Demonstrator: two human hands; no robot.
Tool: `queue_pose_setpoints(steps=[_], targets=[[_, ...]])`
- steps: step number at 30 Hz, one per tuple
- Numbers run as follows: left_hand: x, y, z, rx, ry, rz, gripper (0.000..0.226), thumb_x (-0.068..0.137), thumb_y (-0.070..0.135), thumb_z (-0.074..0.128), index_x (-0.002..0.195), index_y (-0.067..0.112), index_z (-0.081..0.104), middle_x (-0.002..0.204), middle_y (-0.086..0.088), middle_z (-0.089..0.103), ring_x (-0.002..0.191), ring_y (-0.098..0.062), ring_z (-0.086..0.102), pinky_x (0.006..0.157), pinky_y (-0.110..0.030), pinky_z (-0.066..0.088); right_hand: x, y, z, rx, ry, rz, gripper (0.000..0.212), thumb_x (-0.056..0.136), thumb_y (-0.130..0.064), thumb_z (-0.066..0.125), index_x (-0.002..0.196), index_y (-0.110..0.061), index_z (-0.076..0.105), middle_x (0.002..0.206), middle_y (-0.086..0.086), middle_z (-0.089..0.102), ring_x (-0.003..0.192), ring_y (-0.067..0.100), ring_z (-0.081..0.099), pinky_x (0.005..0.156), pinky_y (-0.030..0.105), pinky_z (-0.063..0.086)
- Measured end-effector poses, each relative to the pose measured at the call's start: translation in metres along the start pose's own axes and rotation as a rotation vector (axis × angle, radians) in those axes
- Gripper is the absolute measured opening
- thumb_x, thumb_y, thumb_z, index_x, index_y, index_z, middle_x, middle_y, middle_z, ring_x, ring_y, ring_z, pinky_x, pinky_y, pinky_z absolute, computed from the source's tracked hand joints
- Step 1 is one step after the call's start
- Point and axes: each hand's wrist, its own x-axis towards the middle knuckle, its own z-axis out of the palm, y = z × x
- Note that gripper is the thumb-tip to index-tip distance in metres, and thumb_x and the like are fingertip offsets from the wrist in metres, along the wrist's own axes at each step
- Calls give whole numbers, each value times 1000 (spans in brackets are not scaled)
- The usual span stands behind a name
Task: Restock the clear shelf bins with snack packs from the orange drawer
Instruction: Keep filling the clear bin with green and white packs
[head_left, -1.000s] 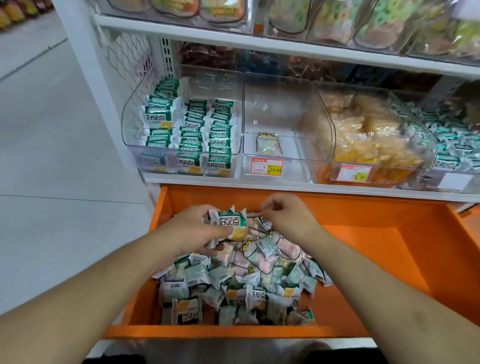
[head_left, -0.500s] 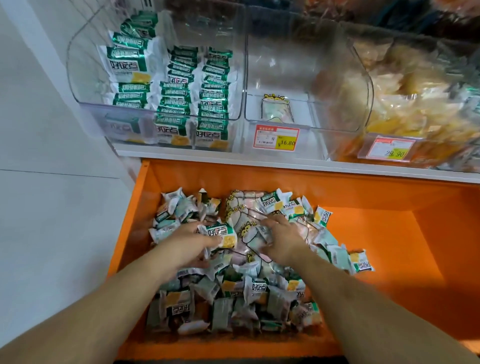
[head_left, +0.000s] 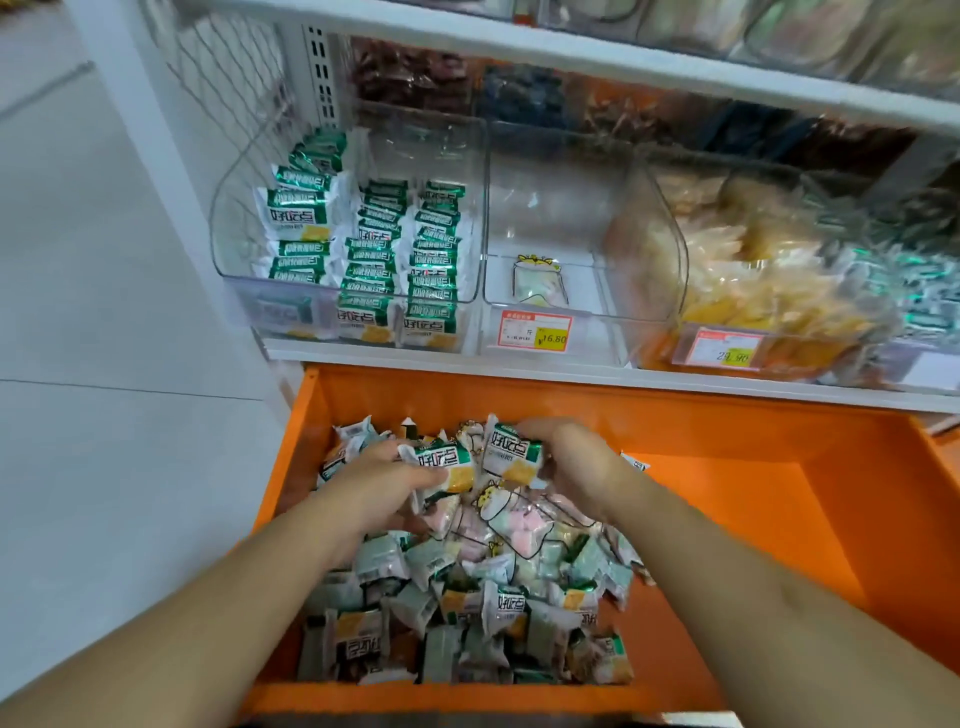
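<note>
The orange drawer is pulled out directly below the white shelf and serves as the reference for all positions. Above the drawer's left end stands the left clear bin, filled with rows of green-and-white packs. Above the drawer's middle stands the middle clear bin, holding a single pastel pack and carrying a price tag. Above the drawer's right end stands a bin of yellow snacks. The loose pile of snack packs occupies the drawer's left half. At the rear of that pile, the left hand is curled round a green-and-white pack. Just beside it, the right hand grips a second green-and-white pack, fingers curled over it.
</note>
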Motion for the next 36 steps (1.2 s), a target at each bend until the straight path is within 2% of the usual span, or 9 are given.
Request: queue_pose_setpoints(steps=[7,11,16,20,23,27,30,33,36], targets=[[-80,59,-13,50,-57,156,24,92,15,80,99,25,60,119,-9,63,108,-47,71,85,-54,64,-85,-48,-17,132,-272,-89,42,99,-39,69,122,-4,68,116,22,75,82,40,51,63,37,61],[-107,65,-23,135,-51,224,72,90,23,83,152,22,47,136,2,53,100,-31,74,77,-42,66,-114,-53,-15,133,-184,-142,41,111,-40,47,118,-4,65,105,20,78,77,30,73,57,36,58],[-115,61,-26,70,-39,236,86,86,29,86,159,24,40,139,3,54,99,-25,75,73,-37,66,-126,-60,1,148,-190,-148,50,111,-48,40,113,-3,62,97,27,76,64,33,66,50,32,48],[-109,61,-18,16,-59,262,28,91,24,81,113,28,64,109,5,67,97,-31,76,80,-44,66,-125,-66,7,139,-303,-195,31,109,-29,52,113,1,62,94,21,75,70,30,66,59,37,53],[-102,65,-17,-14,-58,282,18,94,20,78,104,31,68,104,6,74,100,-26,74,80,-44,65,-115,-67,7,98,-270,-252,22,104,-12,61,118,5,62,83,13,76,73,27,71,67,41,60],[-90,71,-15,-32,-77,294,24,99,22,72,122,23,68,124,-1,72,111,-28,70,83,-41,65,-104,-65,11,126,-219,-261,28,107,-26,59,108,0,67,86,14,78,75,30,74,73,42,63],[-85,72,-8,-108,-149,300,19,103,22,66,121,28,63,125,14,66,108,-17,70,88,-40,64,-97,-62,16,51,-137,-255,37,107,-41,56,107,-8,73,92,10,78,78,26,74,72,42,62],[-88,76,0,-151,-213,300,21,104,25,63,102,43,52,103,32,51,92,4,64,87,-34,63,-87,-52,22,-54,-28,-236,47,101,-63,54,113,-21,73,102,0,74,96,27,76,95,49,60],[-82,72,0,-96,-276,259,23,97,43,71,115,41,56,115,25,59,107,1,64,96,-42,60,-87,-44,30,-129,-45,-235,57,96,-77,45,122,-29,63,110,-8,68,104,22,71,109,48,48]])
